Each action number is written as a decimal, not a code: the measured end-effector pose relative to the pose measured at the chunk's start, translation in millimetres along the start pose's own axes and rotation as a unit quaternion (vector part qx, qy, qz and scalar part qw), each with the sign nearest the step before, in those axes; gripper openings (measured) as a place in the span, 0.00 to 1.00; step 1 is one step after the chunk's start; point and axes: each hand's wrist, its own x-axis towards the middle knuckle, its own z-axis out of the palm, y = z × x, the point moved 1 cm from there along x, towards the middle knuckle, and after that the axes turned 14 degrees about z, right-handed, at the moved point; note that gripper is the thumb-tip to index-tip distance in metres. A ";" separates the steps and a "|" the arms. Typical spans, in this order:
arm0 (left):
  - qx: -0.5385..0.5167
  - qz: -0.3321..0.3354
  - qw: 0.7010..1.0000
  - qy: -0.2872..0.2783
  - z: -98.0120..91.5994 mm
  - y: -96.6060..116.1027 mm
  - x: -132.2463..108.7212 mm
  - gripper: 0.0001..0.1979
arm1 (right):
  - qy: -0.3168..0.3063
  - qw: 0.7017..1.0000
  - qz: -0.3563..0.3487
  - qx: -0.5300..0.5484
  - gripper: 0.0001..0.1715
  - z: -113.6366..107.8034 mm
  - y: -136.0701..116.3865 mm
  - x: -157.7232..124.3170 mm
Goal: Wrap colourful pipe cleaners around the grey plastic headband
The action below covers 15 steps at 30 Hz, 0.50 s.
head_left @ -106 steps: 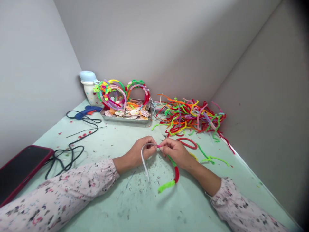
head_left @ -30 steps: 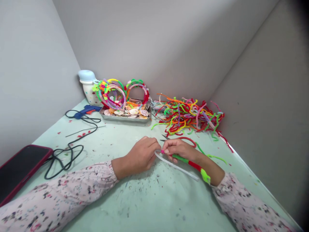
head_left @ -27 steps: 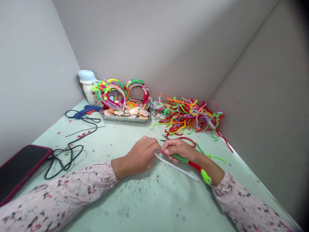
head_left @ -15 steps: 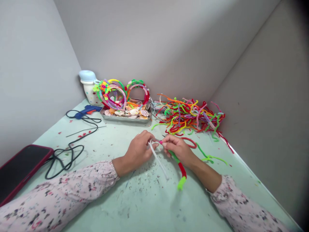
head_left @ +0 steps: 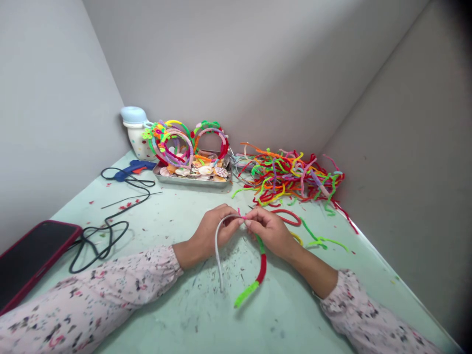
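Note:
A thin white headband [head_left: 218, 253] arches up from the green table [head_left: 191, 309] between my two hands. Half of it is wrapped in fuzzy pipe cleaner [head_left: 258, 275]: pink at the top, then green, red and lime at its free end. My left hand [head_left: 214, 231] pinches the bare white side near the top of the arch. My right hand [head_left: 267, 231] pinches the wrapped side close to the pink end. Both hands meet at the top, fingers closed.
A heap of loose pipe cleaners [head_left: 291, 177] lies at the back right. A metal tray [head_left: 191, 181] with shells and finished headbands [head_left: 184, 140] stands behind the hands. A blue glue gun [head_left: 129, 170], its black cable [head_left: 106, 231], a phone [head_left: 29, 260] and a white jar [head_left: 135, 132] occupy the left.
A second ago the headband lay tilted to the right along my right forearm. It has swung back so that both ends now point toward me and down onto the table.

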 end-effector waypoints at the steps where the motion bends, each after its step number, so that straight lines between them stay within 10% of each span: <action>1: 0.002 0.002 1.000 0.001 0.0 0.1 -0.3 0.09 | -0.002 1.000 0.001 -0.001 0.07 0.1 0.4 0.3; 15: 0.026 0.006 1.000 0.011 0.1 -3.0 -2.7 0.08 | 0.016 0.996 -0.010 -0.082 0.08 1.7 0.9 0.7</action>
